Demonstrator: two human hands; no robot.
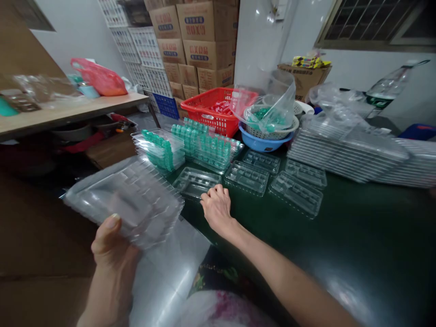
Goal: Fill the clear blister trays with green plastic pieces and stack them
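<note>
My left hand (pixel 114 247) grips a stack of clear plastic trays (pixel 131 204) by its near edge, thumb on top, tilted off the table's left side. My right hand (pixel 217 206) has its fingers curled over the near right edge of a single clear plastic tray (pixel 194 181) lying on the dark green table. Several more single trays (pixel 248 176) lie flat to its right. Behind are stacked trays filled with green plastic pieces (pixel 204 145), and another such stack (pixel 158 147) stands to the left.
A red basket (pixel 207 111) and a blue basin (pixel 267 143) holding a colander of green pieces stand at the back. Tall stacks of clear trays (pixel 347 152) occupy the right. A wooden table (pixel 112 103) is at left; cartons (pixel 200 22) are piled behind.
</note>
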